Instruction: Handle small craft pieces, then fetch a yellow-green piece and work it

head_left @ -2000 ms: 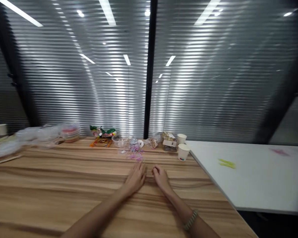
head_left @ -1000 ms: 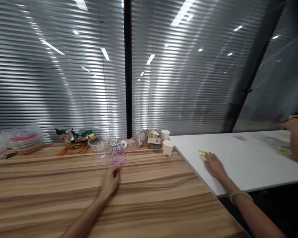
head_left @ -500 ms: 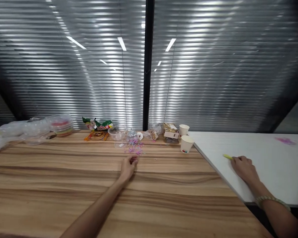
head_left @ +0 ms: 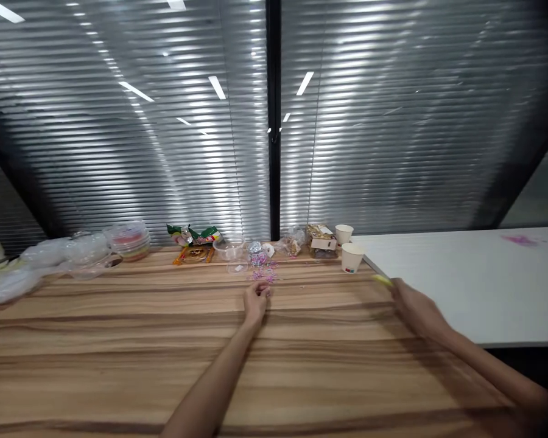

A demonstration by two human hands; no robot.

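Note:
My left hand (head_left: 256,300) rests on the wooden table with thumb and fingers pinched together; what they hold, if anything, is too small to make out. Just beyond its fingertips lies a scatter of small pink and purple bits (head_left: 263,276). Behind these stands a small clear tub (head_left: 257,258) with more such bits. My right hand (head_left: 415,307), smeared by motion, is closed on a slim yellow stick-like tool (head_left: 382,280) above the wooden table's right part. The tool's tip points left, below a white paper cup (head_left: 352,258).
Packaged snacks (head_left: 194,243), a clear plastic bowl (head_left: 228,249) and a small box (head_left: 323,241) line the window side. Stacked plastic tubs (head_left: 128,240) and clear bags (head_left: 66,252) sit at left. A lower white table (head_left: 475,292) at right bears a pink patch (head_left: 520,240).
My right hand has moved left with the yellow tool, from over the white table to the wooden one. My left hand stays by the pink bits. The view has shifted slightly.

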